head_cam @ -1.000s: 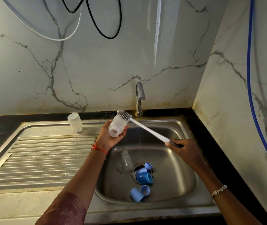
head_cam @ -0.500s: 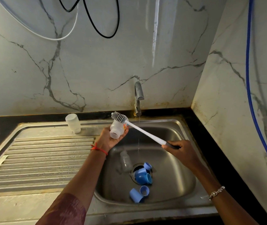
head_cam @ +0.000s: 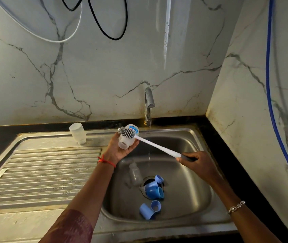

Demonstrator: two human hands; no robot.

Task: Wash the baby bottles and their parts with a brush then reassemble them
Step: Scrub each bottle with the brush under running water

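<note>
marble walls (head_cam: 104, 76) back a steel sink (head_cam: 201, 195) set in a dark bench (head_cam: 227, 155). nearest, at the basin's front, a pale blue cap (head_cam: 146, 212) lies on its side, touching a blue ring (head_cam: 156, 206). just beyond, over the drain, sits a cluster of blue parts (head_cam: 154, 189), with a clear bottle (head_cam: 135, 173) lying beside them on the left. to the left stretches the ribbed draining board (head_cam: 39, 172).

above the basin, the left hand (head_cam: 120, 149), with a red thread (head_cam: 105, 161) at the wrist, is wrapped around a white bottle (head_cam: 127, 138), its open mouth facing the camera. the right hand (head_cam: 199, 163), with a bracelet (head_cam: 236, 206) on the wrist, is closed on the dark grip of a brush (head_cam: 157, 146); the white handle slants up and left, and the grey bristle head rests against the outside of the held bottle. the hands are well apart.

further back, another white bottle (head_cam: 78, 133) stands upside down at the far edge of the draining board. a tap (head_cam: 148, 102) on the back wall runs a thin stream of water (head_cam: 149, 146) into the basin. cables (head_cam: 104, 23) hang on the wall, and a blue hose (head_cam: 269, 85) runs down the right side.
</note>
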